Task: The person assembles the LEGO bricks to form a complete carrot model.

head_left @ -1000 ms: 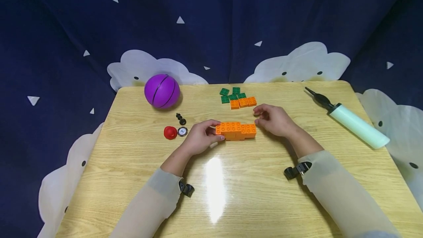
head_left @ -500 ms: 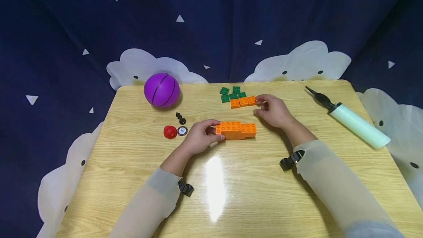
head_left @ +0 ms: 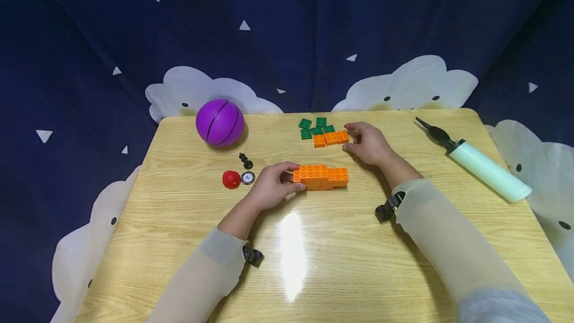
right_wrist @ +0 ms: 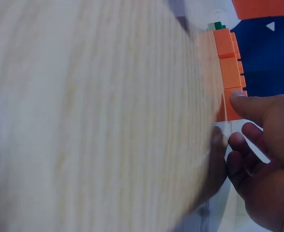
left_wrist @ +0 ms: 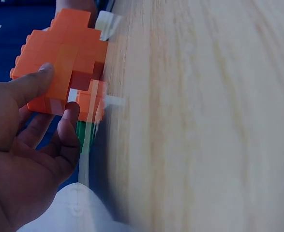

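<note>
My left hand [head_left: 272, 186] grips the left end of a stepped block of joined orange toy bricks [head_left: 317, 177]. In the left wrist view the thumb presses the side of this orange block [left_wrist: 59, 55], fingers curled beneath. My right hand [head_left: 369, 144] is at the right end of a row of three orange bricks [head_left: 331, 138]. Its thumb and index finger stand apart, their tips around the rightmost brick [head_left: 343, 136]. In the right wrist view the thumb [right_wrist: 246, 104] overlaps that end brick, while the other fingers are loosely bent below it.
Several green bricks [head_left: 317, 130] lie behind the orange row. Left of the block are a red cap-like piece [head_left: 231, 179], a poker chip [head_left: 247, 178] and a black chess piece [head_left: 245, 161]. A purple ball [head_left: 219, 122] sits at the back left, a hand pump [head_left: 489, 171] at the right.
My right hand has moved away from beside the orange block, up and forward to the end of the brick row. The left hand and its block have stayed in place.
</note>
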`<state>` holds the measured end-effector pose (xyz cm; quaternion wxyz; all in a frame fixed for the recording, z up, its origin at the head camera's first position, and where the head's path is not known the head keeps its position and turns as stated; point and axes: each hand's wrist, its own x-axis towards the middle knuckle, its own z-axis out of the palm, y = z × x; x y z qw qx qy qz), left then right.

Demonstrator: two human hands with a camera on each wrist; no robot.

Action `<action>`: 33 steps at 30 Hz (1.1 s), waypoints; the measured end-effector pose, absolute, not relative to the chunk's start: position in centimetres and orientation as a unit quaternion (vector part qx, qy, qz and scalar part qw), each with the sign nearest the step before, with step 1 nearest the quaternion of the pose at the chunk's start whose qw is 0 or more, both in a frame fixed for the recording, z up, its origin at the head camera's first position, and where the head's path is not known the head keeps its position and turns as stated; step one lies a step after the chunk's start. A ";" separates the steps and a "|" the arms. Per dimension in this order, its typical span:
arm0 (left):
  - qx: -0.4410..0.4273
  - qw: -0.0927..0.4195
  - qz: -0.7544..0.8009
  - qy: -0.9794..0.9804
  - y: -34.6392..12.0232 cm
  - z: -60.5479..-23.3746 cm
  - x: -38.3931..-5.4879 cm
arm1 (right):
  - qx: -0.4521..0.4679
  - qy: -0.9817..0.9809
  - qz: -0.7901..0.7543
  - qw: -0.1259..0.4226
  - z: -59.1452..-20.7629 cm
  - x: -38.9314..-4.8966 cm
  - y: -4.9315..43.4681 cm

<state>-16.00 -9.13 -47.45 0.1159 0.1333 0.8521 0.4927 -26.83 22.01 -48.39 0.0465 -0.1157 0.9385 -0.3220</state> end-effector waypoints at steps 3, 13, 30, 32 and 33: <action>0.133 0.115 0.493 0.852 -9.1 -47.3 -16.0 | -0.130 0.940 -0.312 0.048 -48.3 -27.2 21.9; 0.132 0.123 0.498 0.848 -8.9 -47.2 -16.0 | -0.120 0.939 -0.316 0.067 -48.4 -27.1 21.7; 0.139 0.113 0.485 0.856 -9.0 -47.5 -16.0 | -0.106 0.933 -0.336 0.073 -48.3 -24.8 22.0; 0.137 0.113 0.483 0.857 -9.0 -47.5 -16.0 | -0.109 0.933 -0.336 0.069 -48.2 -24.4 22.1; 0.136 0.114 0.483 0.857 -9.0 -47.5 -16.1 | -0.111 0.933 -0.337 0.068 -48.2 -24.3 22.2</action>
